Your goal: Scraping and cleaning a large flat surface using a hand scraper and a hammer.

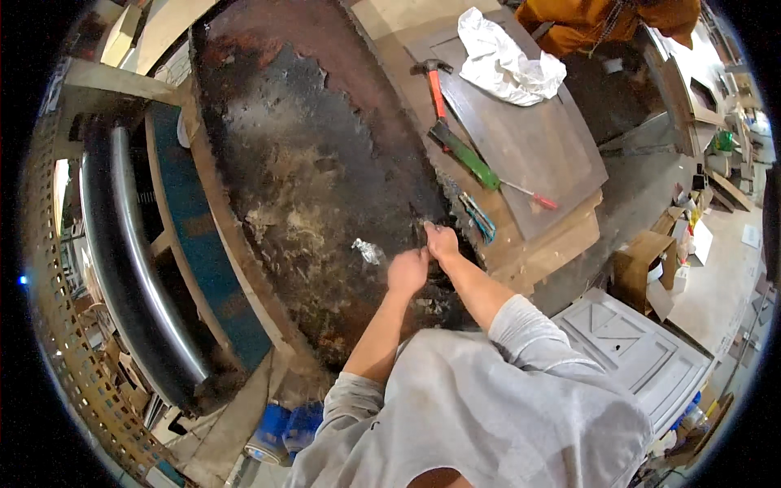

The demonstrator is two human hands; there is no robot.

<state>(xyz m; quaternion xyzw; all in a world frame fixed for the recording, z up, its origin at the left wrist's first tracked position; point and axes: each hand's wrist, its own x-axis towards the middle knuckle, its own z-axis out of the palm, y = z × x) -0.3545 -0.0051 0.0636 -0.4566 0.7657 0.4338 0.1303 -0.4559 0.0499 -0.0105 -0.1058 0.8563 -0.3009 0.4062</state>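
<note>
My left hand [408, 269] and my right hand [442, 241] are close together, above the near right part of a dark, stained, rough-surfaced bench top [301, 183]. Both have their fingers curled in. Whatever they grip is too small or too hidden to make out. Just left of my left hand lies a crumpled piece of clear or silvery wrapping [368, 250]. Beyond my right hand, at the bench's right edge, rests a slim blue and dark tool [477, 218] whose kind I cannot tell.
On a grey-brown door panel [537, 159] to the right lie a claw hammer [435, 89], a green-bodied tool [465, 157], a red-handled screwdriver [537, 198] and a white cloth [508, 63]. A machine with a shiny metal roller [146, 236] stands left. A pale panelled door [630, 337] lies at lower right.
</note>
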